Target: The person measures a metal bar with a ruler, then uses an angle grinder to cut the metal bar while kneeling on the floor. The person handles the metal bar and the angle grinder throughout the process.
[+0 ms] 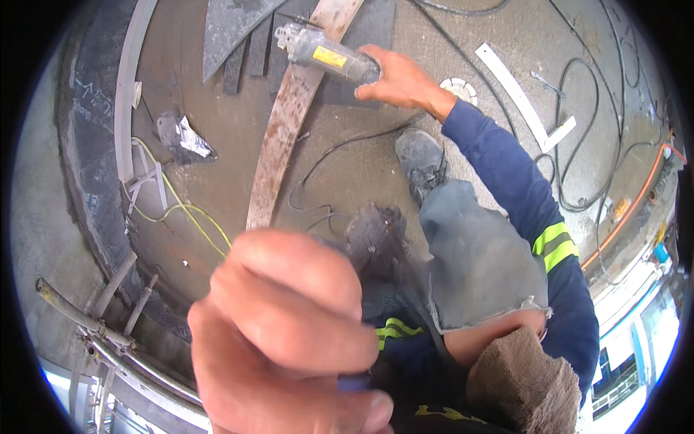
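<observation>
My right hand [397, 81] reaches forward and grips the rear end of a grey angle grinder [340, 61] with a yellow label. The grinder's metal head points left and lies over a long, stained wooden plank [283, 130]. Dark flat slabs [235, 36] lie beneath and beside the plank. Close to the camera and slightly blurred, my left hand [282, 325] is raised with its fingers curled closed. Whatever it may hold is hidden by the fingers. It covers part of my body and the floor below.
Black cables [600, 108] loop across the concrete floor at right, near a white L-shaped square [517, 94]. A yellow-green cord [191, 210] and a crumpled dark scrap [184, 137] lie at left. Metal scaffold pipes [87, 315] stand lower left. An orange hose [629, 217] runs along the right edge.
</observation>
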Available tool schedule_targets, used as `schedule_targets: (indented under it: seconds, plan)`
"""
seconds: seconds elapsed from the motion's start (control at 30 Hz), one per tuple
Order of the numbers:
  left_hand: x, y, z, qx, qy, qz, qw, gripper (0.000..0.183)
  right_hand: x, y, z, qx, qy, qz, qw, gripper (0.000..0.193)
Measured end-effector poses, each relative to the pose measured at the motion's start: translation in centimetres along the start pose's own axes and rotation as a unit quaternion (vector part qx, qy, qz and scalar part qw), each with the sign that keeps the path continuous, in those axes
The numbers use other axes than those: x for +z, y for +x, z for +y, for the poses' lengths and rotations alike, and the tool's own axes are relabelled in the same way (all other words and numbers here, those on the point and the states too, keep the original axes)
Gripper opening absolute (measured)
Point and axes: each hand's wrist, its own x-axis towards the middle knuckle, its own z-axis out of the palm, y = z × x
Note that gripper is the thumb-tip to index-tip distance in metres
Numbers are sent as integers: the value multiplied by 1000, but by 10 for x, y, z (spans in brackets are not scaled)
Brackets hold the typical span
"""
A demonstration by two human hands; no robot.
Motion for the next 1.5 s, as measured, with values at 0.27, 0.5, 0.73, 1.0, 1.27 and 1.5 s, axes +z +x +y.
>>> schedule_targets:
  seconds: [0.27, 0.5, 0.73, 1.0, 1.27, 1.5]
  plan:
    - [-23, -65, -36, -165, 338, 237, 896, 28, -10, -1, -7, 43, -38, -27, 998, 82]
    - [-131, -214, -182, -441, 616, 35, 652, 92, -20, 3, -16, 55, 21, -53, 997, 77]
    - [-114, -206, -208, -555, 628, -40, 545, 100, -22, 2, -15, 88, 24, -65, 994, 84]
    - [-112, -203, -205, -564, 640, -51, 520, 98, -26, -5, -22, 75, 34, -55, 995, 83]
    - [-111, -202, -206, -561, 634, -32, 531, 97, -25, -3, -22, 75, 40, -55, 995, 81]
    - [-115, -205, -207, -549, 626, -26, 554, 96, -25, 0, -23, 81, 54, -47, 994, 81]
